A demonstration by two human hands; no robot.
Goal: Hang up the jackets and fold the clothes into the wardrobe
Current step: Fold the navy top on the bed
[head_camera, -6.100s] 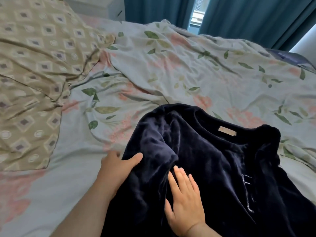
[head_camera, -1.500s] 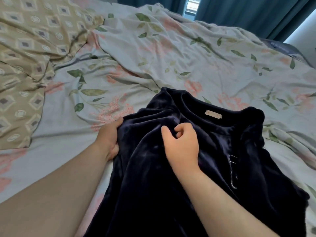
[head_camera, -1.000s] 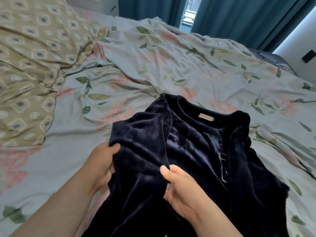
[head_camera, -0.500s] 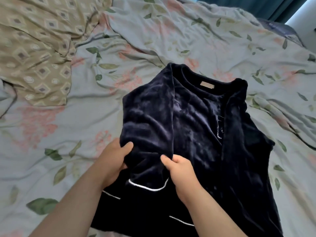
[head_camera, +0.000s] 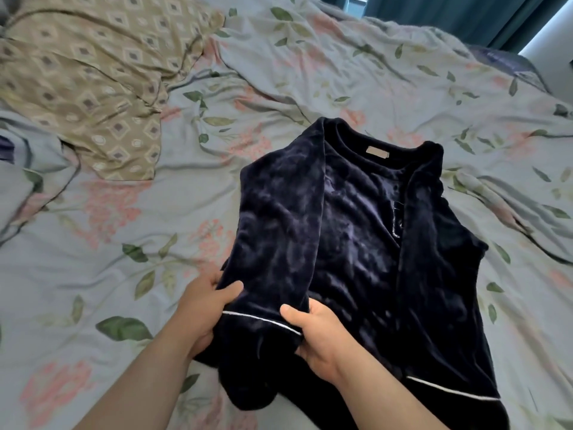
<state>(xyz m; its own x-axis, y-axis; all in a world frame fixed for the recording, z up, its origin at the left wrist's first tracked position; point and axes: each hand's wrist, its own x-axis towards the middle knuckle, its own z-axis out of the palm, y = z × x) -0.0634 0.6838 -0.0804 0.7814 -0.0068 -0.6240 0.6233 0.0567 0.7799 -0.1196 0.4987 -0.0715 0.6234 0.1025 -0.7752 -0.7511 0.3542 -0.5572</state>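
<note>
1. The dark navy velvet top [head_camera: 366, 243] lay front up on the bed [head_camera: 93, 274], close to the near edge and right of the middle, with its collar toward the far edge
2. Its sleeve [head_camera: 279, 218] was folded across the front, and both hands held the cuff [head_camera: 263, 324] with the white piping. The left hand [head_camera: 204, 305] gripped one side with the thumb on top, and the right hand [head_camera: 319, 333] pinched the other side
3. By the look of it, the step in hand was laying this sleeve flat as part of the fold. To do it well, the cuff should be drawn straight and parallel to the side of the body, then smoothed so the plush cloth does not bunch. Velvet tends to slip, so the fold wants pressing down before the hands let go
4. Where the other sleeve lay could not be told
5. A small beige label [head_camera: 377, 152] sat inside the collar, and no writing on it could be read
6. A patterned pillow [head_camera: 86, 82] lay toward the far left corner
</note>
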